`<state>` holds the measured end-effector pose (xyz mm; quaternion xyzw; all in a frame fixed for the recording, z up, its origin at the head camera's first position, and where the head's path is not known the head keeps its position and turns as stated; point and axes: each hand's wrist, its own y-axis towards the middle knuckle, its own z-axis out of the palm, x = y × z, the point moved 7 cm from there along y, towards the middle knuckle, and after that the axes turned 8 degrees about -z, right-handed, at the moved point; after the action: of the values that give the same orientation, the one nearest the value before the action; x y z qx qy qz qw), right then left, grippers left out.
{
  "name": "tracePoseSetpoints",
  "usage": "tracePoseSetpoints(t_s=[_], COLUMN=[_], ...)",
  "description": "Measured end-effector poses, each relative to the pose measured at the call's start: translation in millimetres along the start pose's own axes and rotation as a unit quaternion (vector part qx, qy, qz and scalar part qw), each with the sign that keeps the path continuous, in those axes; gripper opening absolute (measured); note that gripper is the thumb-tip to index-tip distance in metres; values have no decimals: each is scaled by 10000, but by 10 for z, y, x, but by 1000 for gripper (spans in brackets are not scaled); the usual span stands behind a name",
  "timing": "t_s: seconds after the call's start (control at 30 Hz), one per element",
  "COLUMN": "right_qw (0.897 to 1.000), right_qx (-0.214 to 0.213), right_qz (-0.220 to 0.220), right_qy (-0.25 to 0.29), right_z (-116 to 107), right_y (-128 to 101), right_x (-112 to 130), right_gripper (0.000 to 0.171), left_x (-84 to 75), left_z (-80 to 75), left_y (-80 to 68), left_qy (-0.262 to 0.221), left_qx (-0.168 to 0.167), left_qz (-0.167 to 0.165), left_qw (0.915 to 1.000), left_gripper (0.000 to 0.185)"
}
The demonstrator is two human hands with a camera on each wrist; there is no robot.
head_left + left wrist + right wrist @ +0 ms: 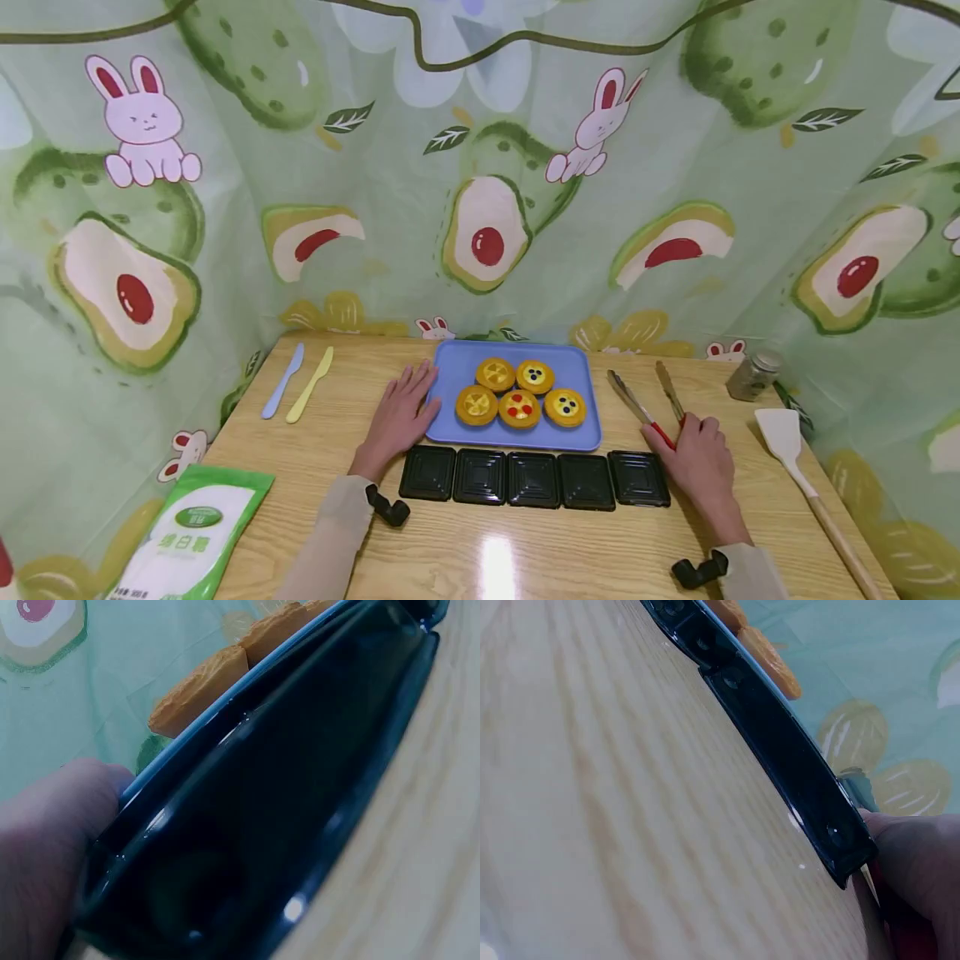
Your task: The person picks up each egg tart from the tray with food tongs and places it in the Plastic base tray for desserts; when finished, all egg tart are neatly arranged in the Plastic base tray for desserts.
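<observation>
My left hand (401, 414) rests with fingers extended on the table, beside the left edge of a blue tray (442, 433). Several egg tarts (519, 409) sit on this tray, topped with yellow wedges, red pieces or dark berries. Red-handled tongs (637, 406) lie to the right of the tray, their metal arms spread apart. My right hand (701, 464) grips them near the handle end, thumb on one side and fingers on the other; the palm hides the rest. A row of black square plastic trays (533, 479) stands in front of the blue tray, between both hands.
A blue knife (284, 381) and a yellow knife (310, 385) lie at the back left. In the left foreground is a green-and-white bag (195, 533). At the right are a small jar (754, 375) and a white spatula (783, 437) with a wooden handle. A patterned curtain (390, 167) surrounds the table.
</observation>
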<state>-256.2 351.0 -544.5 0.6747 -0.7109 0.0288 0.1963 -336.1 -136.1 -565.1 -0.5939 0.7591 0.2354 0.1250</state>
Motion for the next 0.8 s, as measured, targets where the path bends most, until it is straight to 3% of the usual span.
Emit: tracePoseSetpoints(t_s=[0.2, 0.53, 0.8], right_qw=[9999, 9988, 9966], right_qx=[-131, 429, 688], right_qz=[-7, 13, -83], right_qy=[-7, 240, 447], right_z=[-11, -111, -154], right_y=[2, 30, 74], right_x=[-43, -67, 5], right_gripper=[80, 77, 78], left_x=[-37, -126, -34], left_z=[31, 41, 53], left_y=[18, 96, 115], left_qy=[-123, -280, -303], left_qx=[82, 129, 259], left_qz=[34, 31, -15], left_qw=[9999, 9995, 9992], left_gripper=[56, 52, 55])
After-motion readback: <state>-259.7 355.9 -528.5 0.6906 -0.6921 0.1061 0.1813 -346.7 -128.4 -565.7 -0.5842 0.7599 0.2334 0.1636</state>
